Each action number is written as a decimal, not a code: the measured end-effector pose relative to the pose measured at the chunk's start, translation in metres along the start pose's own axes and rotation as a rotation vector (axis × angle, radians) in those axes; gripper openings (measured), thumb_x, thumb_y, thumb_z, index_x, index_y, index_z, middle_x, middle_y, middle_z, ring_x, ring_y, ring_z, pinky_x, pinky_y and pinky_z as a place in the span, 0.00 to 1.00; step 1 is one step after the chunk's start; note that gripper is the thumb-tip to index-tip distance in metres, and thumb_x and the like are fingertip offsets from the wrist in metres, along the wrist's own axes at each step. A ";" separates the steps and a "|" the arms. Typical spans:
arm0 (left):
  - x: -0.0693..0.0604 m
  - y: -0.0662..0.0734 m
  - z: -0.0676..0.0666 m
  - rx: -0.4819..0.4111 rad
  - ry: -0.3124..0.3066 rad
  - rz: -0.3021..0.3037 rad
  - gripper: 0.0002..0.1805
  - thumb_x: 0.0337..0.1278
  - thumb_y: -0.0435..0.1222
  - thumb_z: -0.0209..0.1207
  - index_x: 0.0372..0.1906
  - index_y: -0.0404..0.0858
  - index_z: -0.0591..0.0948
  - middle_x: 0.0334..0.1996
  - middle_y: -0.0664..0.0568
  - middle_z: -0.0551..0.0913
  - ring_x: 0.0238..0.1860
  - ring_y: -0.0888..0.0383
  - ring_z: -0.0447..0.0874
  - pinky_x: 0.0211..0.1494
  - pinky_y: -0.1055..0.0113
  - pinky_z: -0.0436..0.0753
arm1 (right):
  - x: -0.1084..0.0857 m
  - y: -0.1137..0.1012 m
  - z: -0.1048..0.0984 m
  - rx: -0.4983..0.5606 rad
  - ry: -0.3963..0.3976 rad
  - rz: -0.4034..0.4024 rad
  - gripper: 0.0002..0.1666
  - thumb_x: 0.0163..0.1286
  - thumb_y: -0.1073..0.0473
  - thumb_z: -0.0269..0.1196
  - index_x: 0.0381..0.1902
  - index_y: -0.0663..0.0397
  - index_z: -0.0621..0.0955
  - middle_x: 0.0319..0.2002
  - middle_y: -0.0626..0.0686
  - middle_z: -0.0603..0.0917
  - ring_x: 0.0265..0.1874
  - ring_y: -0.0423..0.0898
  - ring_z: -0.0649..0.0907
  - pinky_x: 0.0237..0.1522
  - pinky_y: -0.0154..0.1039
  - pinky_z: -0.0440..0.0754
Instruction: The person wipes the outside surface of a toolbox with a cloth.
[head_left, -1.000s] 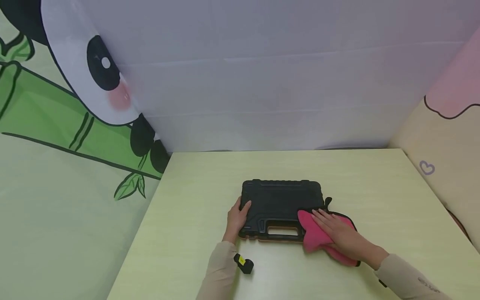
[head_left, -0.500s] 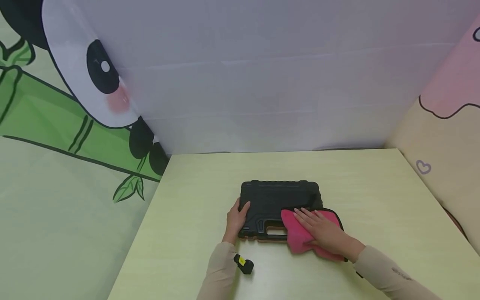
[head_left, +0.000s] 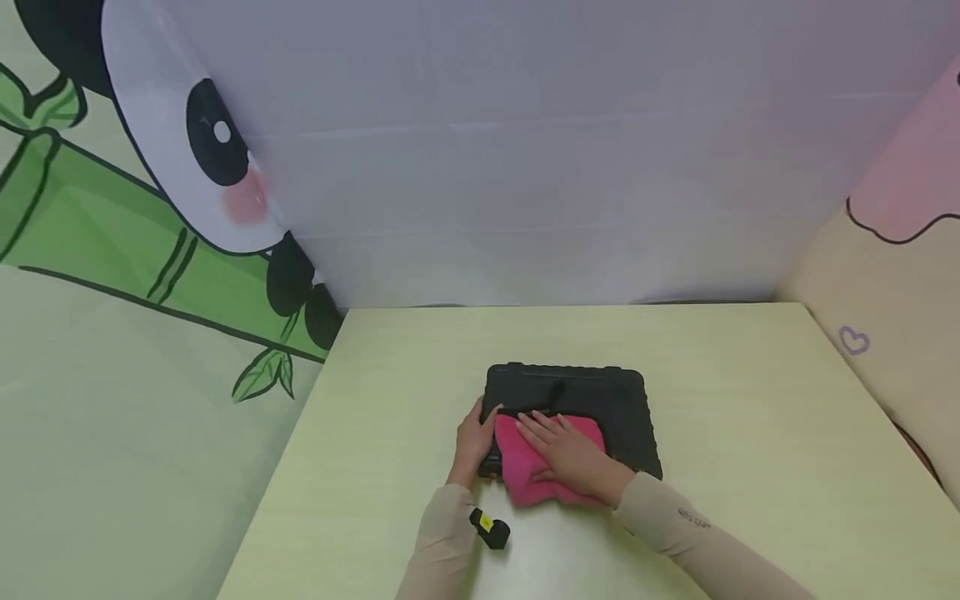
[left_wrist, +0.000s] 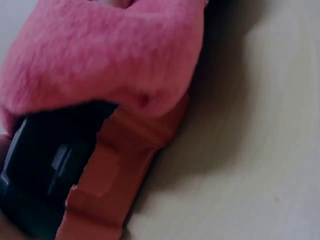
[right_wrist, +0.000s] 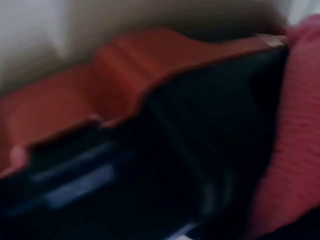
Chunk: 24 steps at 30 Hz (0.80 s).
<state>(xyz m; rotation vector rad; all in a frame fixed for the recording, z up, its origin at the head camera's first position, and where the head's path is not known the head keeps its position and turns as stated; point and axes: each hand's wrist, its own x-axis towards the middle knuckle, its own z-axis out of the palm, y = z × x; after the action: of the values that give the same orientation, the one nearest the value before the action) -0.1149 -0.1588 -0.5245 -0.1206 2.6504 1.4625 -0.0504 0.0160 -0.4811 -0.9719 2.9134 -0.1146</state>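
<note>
A black plastic tool case with an orange lower half lies flat on the table. My left hand grips its left edge, the thumb on top. Over the front left of the lid lies a pink cloth with a dark edging, hiding the case's handle in the head view. My right hand presses flat on this cloth, fingers straight. In the left wrist view the fuzzy cloth overhangs the case's orange rim. Blurred in the right wrist view are the orange rim and the cloth.
The pale table meets a grey-white wall sheet at the back. Painted panels stand left and right. A black device with a yellow label sits at my left wrist.
My right hand has slid the pink cloth leftward across the case, from its front right corner to near my left hand. The left hand keeps its grip on the case's left edge.
</note>
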 end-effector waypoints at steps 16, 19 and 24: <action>0.007 -0.002 -0.001 -0.049 -0.019 0.055 0.28 0.63 0.46 0.50 0.62 0.32 0.68 0.58 0.34 0.73 0.60 0.39 0.70 0.61 0.47 0.68 | 0.023 -0.066 0.010 -0.229 0.099 0.318 0.45 0.58 0.36 0.59 0.65 0.58 0.65 0.66 0.56 0.66 0.65 0.56 0.66 0.63 0.46 0.68; 0.007 -0.004 -0.001 -0.064 -0.012 0.045 0.29 0.63 0.48 0.50 0.63 0.33 0.68 0.58 0.35 0.73 0.60 0.39 0.69 0.62 0.47 0.68 | 0.013 -0.055 0.011 -0.189 0.073 0.246 0.43 0.62 0.39 0.55 0.68 0.55 0.61 0.69 0.54 0.61 0.68 0.55 0.62 0.65 0.46 0.64; 0.005 -0.004 0.001 -0.056 -0.027 0.024 0.32 0.62 0.51 0.50 0.64 0.34 0.67 0.60 0.36 0.71 0.62 0.40 0.68 0.62 0.47 0.68 | -0.016 -0.028 0.014 -0.173 0.069 0.158 0.40 0.66 0.41 0.52 0.70 0.52 0.58 0.71 0.51 0.58 0.70 0.52 0.58 0.67 0.47 0.61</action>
<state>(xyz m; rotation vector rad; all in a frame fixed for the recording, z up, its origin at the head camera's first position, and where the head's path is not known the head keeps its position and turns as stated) -0.1198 -0.1604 -0.5294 -0.0735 2.5994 1.5348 -0.0197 0.0029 -0.4914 -0.7676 3.0914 0.1163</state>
